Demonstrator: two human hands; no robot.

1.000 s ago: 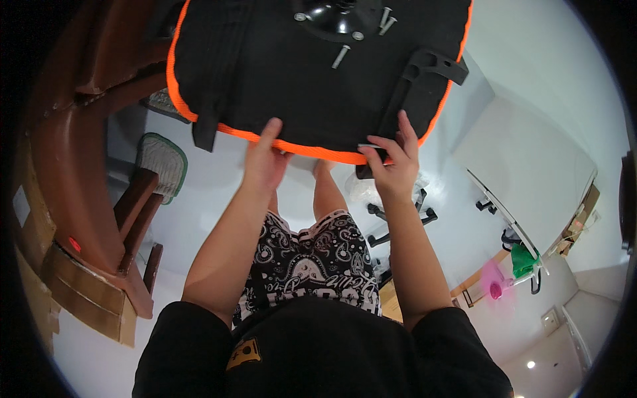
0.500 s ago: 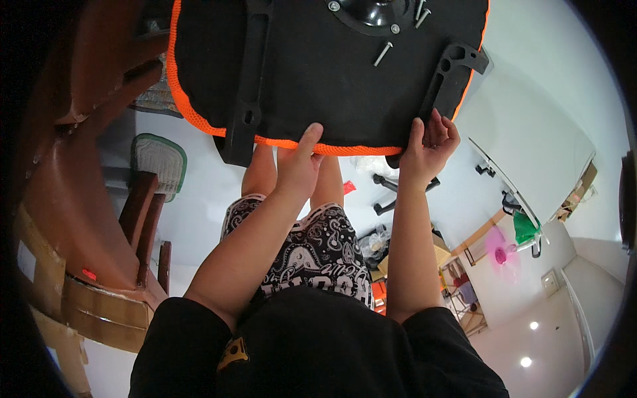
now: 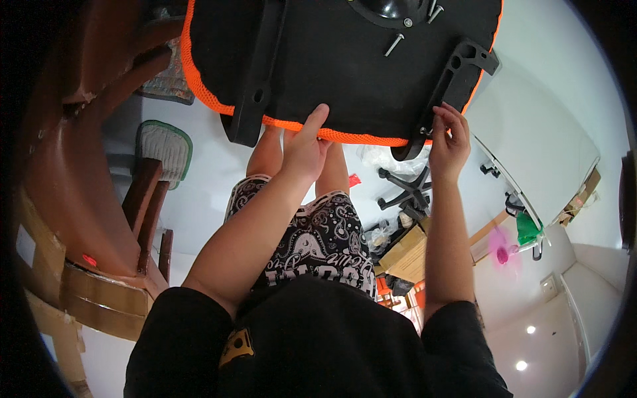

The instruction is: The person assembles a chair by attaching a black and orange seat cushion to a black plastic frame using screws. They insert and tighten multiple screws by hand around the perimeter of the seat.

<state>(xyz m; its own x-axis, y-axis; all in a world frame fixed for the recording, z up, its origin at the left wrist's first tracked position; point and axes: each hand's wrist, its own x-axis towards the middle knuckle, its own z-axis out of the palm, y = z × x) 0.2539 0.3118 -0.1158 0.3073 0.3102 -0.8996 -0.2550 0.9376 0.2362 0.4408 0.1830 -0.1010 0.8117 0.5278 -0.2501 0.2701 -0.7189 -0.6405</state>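
Note:
A chair seat [image 3: 345, 86], black underneath with an orange mesh edge, is tilted up in front of me. My left hand [image 3: 307, 149] grips its near edge, thumb on the black underside. Two black armrest brackets lie across the underside, a left bracket [image 3: 255, 86] and a right bracket [image 3: 451, 79]. At the right bracket's near end, a small silver bolt [image 3: 425, 131] shows beside my right hand [image 3: 449, 142]. That hand's fingers are pinched together; what they hold is hidden. A loose screw [image 3: 394, 44] rests on the fabric, near a round black fitting [image 3: 388, 6].
Brown wooden furniture [image 3: 93, 179] stands close on my left, with a green-edged mat [image 3: 164, 151] beside it. Beyond my knees are a black wheeled chair base [image 3: 406, 189] and a cardboard box [image 3: 405, 255]. A pink fan [image 3: 501, 254] is at the right.
The seat has shifted slightly up and to the right. My right hand has moved right, off the seat's edge area to the bracket's near end, its fingers now drawn together.

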